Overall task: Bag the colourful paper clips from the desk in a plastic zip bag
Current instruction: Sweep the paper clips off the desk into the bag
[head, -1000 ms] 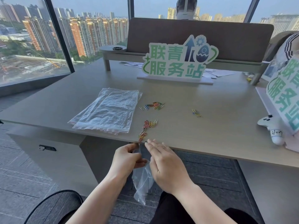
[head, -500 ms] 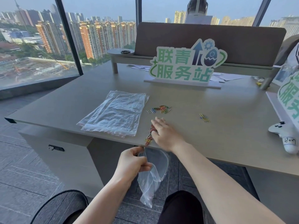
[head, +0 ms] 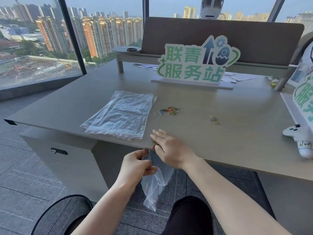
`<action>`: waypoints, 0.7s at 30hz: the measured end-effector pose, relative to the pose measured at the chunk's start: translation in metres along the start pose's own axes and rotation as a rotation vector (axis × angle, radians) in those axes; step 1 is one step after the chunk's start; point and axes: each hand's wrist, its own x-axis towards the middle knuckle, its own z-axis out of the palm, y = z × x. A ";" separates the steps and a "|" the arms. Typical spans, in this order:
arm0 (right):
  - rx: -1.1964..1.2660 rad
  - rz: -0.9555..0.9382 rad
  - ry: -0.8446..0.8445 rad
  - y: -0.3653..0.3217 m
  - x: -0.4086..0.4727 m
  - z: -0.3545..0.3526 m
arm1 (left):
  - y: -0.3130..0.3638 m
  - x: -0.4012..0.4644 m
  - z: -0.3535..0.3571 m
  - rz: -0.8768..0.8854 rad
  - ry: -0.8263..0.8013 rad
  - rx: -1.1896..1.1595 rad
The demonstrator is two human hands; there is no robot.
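From my feed, reading left to right: the stack of spare zip bags [head: 121, 115] lies flat on the desk [head: 237, 133], untouched. Below the desk's near edge my left hand [head: 136, 164] pinches the mouth of the open zip bag [head: 155, 185], fingers curled round the plastic, and the bag hangs down from that edge. Directly above its opening, at the desk lip, sits a small bunch of paper clips [head: 154, 144] under my right hand [head: 171, 148], which lies flat with straight fingers pressed on them, gripping nothing. So the clips lie just beyond and above the bag mouth, touching the right hand, and the move I judge next is a short sweep toward me over the edge; the risk is clips missing the opening. Farther out, a larger pile of colourful clips [head: 169, 110] and, well to the right, a smaller cluster [head: 215, 120] remain on the desk, both nearer the right hand.
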 end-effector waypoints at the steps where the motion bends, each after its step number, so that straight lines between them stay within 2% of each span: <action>1: 0.000 -0.012 0.004 -0.001 -0.002 0.001 | 0.000 -0.001 0.000 -0.002 0.000 -0.004; 14: 0.037 -0.138 0.115 -0.022 -0.041 0.014 | -0.001 -0.003 0.001 -0.008 0.021 -0.025; 18: 0.189 -0.135 0.159 -0.031 -0.054 0.011 | -0.001 -0.005 0.002 0.002 0.031 -0.018; 21: 0.342 -0.079 0.258 -0.032 -0.062 0.006 | -0.003 -0.003 0.001 -0.014 0.038 -0.021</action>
